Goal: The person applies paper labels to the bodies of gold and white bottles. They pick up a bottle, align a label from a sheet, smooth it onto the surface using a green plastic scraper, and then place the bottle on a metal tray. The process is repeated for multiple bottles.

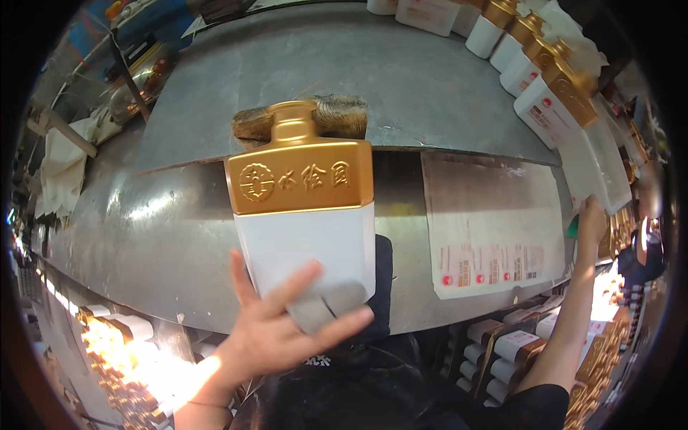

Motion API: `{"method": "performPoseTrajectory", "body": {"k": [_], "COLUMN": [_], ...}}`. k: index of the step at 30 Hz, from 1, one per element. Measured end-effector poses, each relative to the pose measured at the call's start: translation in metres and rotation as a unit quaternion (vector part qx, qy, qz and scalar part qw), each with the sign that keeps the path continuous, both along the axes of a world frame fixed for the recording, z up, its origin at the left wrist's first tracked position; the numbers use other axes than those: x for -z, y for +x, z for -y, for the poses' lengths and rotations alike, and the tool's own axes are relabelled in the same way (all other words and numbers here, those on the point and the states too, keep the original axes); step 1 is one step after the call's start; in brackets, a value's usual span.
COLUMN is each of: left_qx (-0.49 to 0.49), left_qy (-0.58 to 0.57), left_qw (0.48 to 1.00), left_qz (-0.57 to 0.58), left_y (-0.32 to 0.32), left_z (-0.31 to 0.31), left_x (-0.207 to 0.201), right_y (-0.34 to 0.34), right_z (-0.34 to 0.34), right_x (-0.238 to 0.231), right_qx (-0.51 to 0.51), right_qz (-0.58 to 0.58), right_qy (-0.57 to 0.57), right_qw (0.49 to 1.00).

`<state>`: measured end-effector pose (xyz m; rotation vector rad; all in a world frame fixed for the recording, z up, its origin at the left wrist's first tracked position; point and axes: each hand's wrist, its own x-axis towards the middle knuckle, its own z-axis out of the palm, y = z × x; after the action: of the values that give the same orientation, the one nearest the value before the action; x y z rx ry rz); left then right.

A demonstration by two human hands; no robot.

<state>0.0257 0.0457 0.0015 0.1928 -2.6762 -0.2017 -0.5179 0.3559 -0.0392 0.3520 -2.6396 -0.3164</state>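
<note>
In front of me a bottle (304, 236) with a white body and an embossed gold shoulder and neck lies tilted. Its neck end is over a rough wooden block (342, 117), and a dark pad (383, 276) shows beside its lower right side. Over the lower white face spreads my left hand (276, 326), fingers apart. A smooth grey piece (326, 304) is among these fingers; whether it is a finger cover or a loose thing I cannot tell. Far to the right, my right hand (592, 218) is closed round a small green item (572, 226), beside a white tray (591, 168).
A sheet printed with labels (494, 229) lies on the metal table (165, 236), right of the bottle. More gold-and-white bottles (548, 107) line the far right edge. Several bottles (516, 347) are stacked below the near edge. Crumpled white paper (64, 168) hangs at the left.
</note>
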Motion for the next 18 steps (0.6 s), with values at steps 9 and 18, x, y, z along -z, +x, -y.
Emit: {"method": "performPoseTrajectory", "body": {"k": [9,18], "left_qx": [-0.164,0.018], "left_qy": [0.268,0.552], "left_qw": [0.949,0.804], "left_qz": [-0.033,-0.221], "left_y": [0.0,0.0], "left_z": [0.028,0.046], "left_x": [0.008,0.022], "right_y": [0.29,0.377], "right_z": [0.136,0.23], "right_x": [-0.105,-0.101], "right_qx": [-0.349,-0.309], "right_qz": [0.403,0.645], "right_qy": [-0.363,-0.454], "right_qw": [0.764,0.531]}}
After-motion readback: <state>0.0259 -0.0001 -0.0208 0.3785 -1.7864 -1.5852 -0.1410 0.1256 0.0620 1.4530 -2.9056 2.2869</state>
